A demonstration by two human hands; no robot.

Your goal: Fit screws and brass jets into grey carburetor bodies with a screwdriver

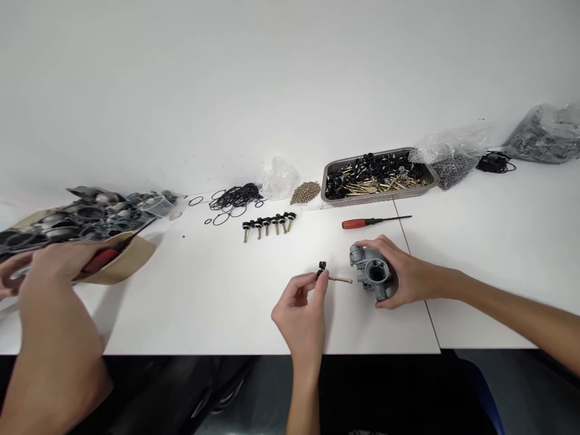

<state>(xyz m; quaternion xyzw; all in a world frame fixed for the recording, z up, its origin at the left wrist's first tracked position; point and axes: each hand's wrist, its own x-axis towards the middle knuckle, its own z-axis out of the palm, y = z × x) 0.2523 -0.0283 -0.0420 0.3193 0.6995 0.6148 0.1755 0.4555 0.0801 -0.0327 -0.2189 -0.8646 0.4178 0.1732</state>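
from my head, my left hand (pixel 303 305) pinches one brass pin (pixel 339 280), its tip just beside the grey metal part (pixel 369 266) that my right hand (pixel 410 278) grips, left of the tabletop's (pixel 203 314) seam and near its front edge. along the back edge, one metal tray (pixel 380 200) holds a heap of black and brass pieces (pixel 380 175). six capped pins (pixel 267 226) form a row; one screwdriver (pixel 357 223) lies before the tray. towards the left edge, a box (pixel 122 269) holds grey castings (pixel 86 214), white tabletop stretching between it and my left hand.
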